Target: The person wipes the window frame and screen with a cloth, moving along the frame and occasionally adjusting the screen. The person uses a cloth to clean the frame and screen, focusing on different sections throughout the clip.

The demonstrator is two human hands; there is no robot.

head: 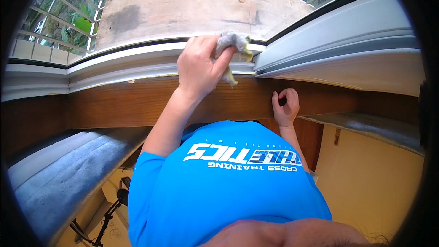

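Observation:
My left hand (199, 63) grips a crumpled grey cloth with yellowish edges (231, 39), pinched between thumb and fingers. That hand is over the white window track (137, 60), close to where the sliding window frame (336, 34) meets it. Lower and to the right, my right hand (287, 106) is in front of the brown wooden sill (137, 103), fingers curled toward the thumb. A dark patch shows inside that curl; whether it is an object or shadow is unclear.
Beyond the track lies a stained pale board (192, 7), bounded by white metal bars (72, 25). Blue-grey padded fabric (68, 175) is at lower left, near a black jointed arm (108, 216). A dark ledge (367, 127) juts out at right above a yellowish panel (370, 178).

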